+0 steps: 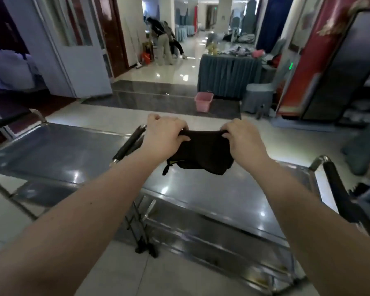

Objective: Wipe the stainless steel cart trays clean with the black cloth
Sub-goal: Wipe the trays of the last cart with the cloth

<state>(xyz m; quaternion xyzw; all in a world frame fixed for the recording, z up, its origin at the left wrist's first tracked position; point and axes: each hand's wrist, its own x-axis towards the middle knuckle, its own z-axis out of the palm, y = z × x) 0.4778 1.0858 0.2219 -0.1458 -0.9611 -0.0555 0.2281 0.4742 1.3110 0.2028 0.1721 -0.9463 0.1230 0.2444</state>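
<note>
Two tiers of the nearer cart filled the foreground. The lower tray (212, 238) lay closest, with what looked like yellowish specks near its front corner, so I judged it not yet wiped. Above it the top tray (218, 195) shone with ceiling-light reflections; whether that gloss came from wiping or from plain steel could not be told.

Over the top tray, and clear of it, hung the black cloth (203, 154). The left hand (167, 135) had its fingers curled round the cloth's upper left corner, and the right hand (241, 139) pinched the upper right corner in the same way. The cloth sagged between them, doubled over, with a bit of yellow-green trim showing at its lower left. It touched no steel, so the step in hand looked like folding or shaking out the cloth, not wiping.

Just beside, to the left, the second cart's tray (58, 150) sat dull and bluish behind a black handle (128, 144), with nothing on it to mark it as done. By my reading, most or all of the wiping remained.

Farther off stood a pink bin (203, 101), then a draped table (229, 75), and two people (165, 41) down the hall.
</note>
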